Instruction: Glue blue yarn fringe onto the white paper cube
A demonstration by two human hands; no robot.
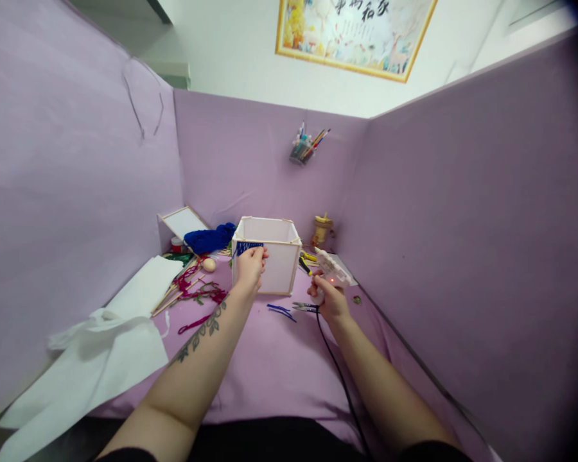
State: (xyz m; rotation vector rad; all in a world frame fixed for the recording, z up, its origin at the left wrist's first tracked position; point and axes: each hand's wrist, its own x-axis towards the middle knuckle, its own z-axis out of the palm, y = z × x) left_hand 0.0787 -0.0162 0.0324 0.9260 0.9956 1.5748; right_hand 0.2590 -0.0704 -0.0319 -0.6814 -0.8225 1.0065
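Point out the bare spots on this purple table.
Bare purple tabletop lies between the forearms, near of the white open-topped box. The right hand holds a white glue gun. Crowded: white paper sheets and red yarn strands to the left.

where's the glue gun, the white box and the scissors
glue gun (pixel 333 271), head view, on its white body above the right hand.
white box (pixel 283 268), head view, on its front right wall.
scissors (pixel 302 307), head view, on the blades lying on the purple cloth.
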